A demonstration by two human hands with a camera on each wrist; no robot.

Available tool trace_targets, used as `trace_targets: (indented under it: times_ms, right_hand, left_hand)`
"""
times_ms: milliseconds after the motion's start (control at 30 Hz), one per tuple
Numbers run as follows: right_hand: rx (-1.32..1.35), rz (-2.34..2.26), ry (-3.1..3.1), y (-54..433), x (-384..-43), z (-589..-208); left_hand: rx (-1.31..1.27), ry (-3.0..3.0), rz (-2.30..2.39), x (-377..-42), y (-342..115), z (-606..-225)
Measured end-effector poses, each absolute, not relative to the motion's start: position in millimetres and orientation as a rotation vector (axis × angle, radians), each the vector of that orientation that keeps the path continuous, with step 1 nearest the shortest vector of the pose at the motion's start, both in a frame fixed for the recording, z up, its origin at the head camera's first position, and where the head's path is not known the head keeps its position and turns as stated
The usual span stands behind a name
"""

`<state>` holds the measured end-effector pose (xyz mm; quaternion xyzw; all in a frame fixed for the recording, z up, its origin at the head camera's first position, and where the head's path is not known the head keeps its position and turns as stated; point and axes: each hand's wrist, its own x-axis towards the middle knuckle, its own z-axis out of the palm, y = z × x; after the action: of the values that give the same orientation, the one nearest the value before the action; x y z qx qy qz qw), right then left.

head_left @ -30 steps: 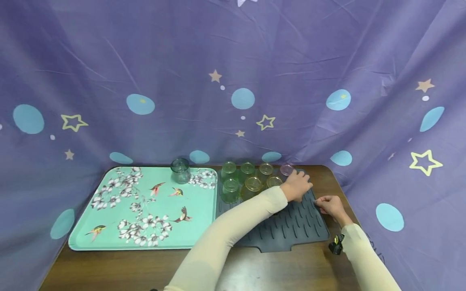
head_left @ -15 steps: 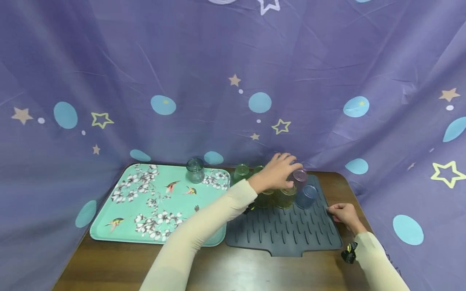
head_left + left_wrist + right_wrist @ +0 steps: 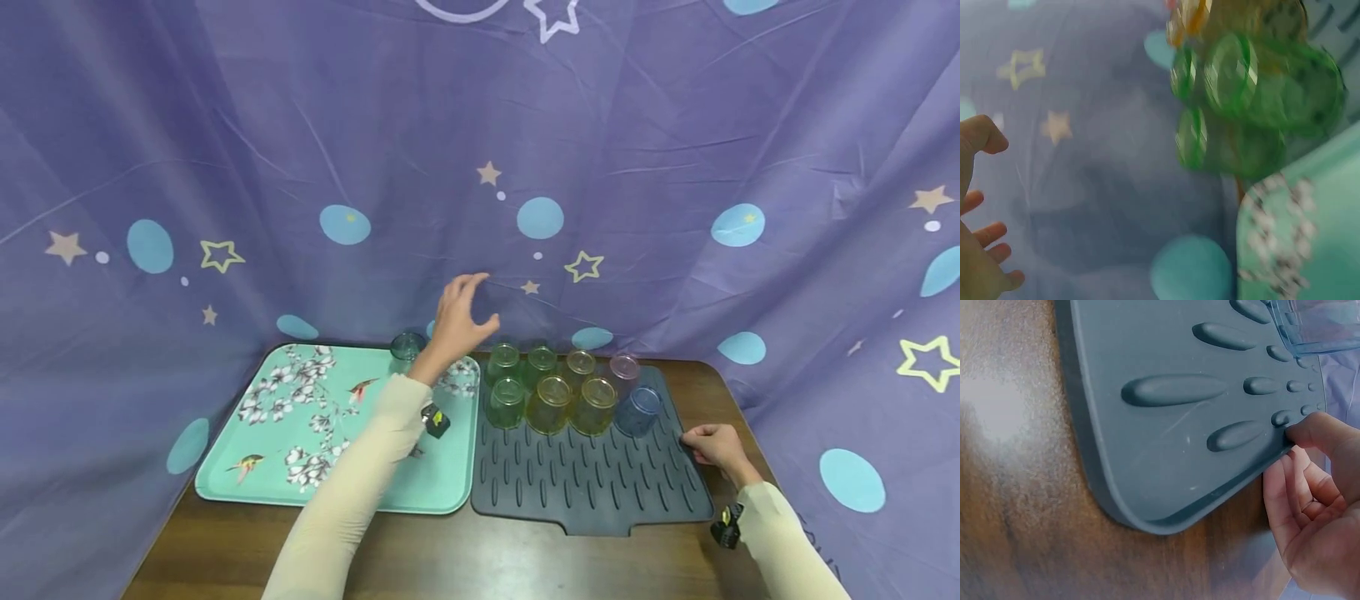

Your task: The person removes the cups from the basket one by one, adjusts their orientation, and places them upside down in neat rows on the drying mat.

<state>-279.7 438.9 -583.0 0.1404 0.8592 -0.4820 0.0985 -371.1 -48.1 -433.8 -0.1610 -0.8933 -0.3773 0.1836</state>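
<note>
My left hand (image 3: 459, 321) is in the air over the back right of the mint tray (image 3: 442, 507), holding nothing, with thumb and fingers spread. Just left of it, partly hidden by the arm, a dark teal glass (image 3: 406, 348) stands on the tray. On the grey drying mat (image 3: 555, 500) several coloured glasses stand in two rows, among them a green glass (image 3: 506, 404), an amber glass (image 3: 549, 407), a pink glass (image 3: 624, 368) and a blue glass (image 3: 639, 411). My right hand (image 3: 1319, 500) pinches the mat's right edge, thumb on top.
A wooden table (image 3: 480, 558) lies under tray and mat, with bare wood along the front. Behind it hangs a purple curtain (image 3: 420, 167) with stars and blue ovals. The tray bears printed flowers and birds.
My left hand has moved from the glasses at the mat's back right, leftward over the row, to above the tray. The right hand keeps its hold on the mat edge. The head view has shifted.
</note>
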Motion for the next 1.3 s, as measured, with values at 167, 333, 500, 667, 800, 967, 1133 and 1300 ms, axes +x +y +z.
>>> trace_targets:
  times_ms: [167,333,500,667,800,967,1133,1300]
  right_hand:
    - [0.407,-1.427,2.548,440,-280,-587]
    - [0.409,-1.412,2.568,440,-282,-587]
    - [0.403,-1.409,2.567,438,-280,-584]
    - [0.369,-1.433,2.559,438,-278,-582]
    - [0.355,-1.432,2.570,438,-277,-583]
    - [0.360,-1.437,2.577,437,-277,-582]
    - [0.387,-1.434,2.581,437,-278,-583]
    - [0.397,-1.428,2.592,437,-279,-584]
  left_hand:
    - [-0.242,-2.505,-1.241,-369,-97,-460]
    - [-0.134,-2.493,-1.428,-362,-131,-489]
    - [0.000,-2.537,-1.501,-355,-151,-515]
    - [0.120,-2.517,-1.600,-351,-163,-537]
    - [0.197,-2.460,-1.717,-351,-170,-554]
    - [0.246,-2.374,-1.825,-353,-171,-572]
    - [0.239,-2.353,-1.885,-354,-168,-581]
    - [0.284,-2.343,-1.858,-358,-165,-584]
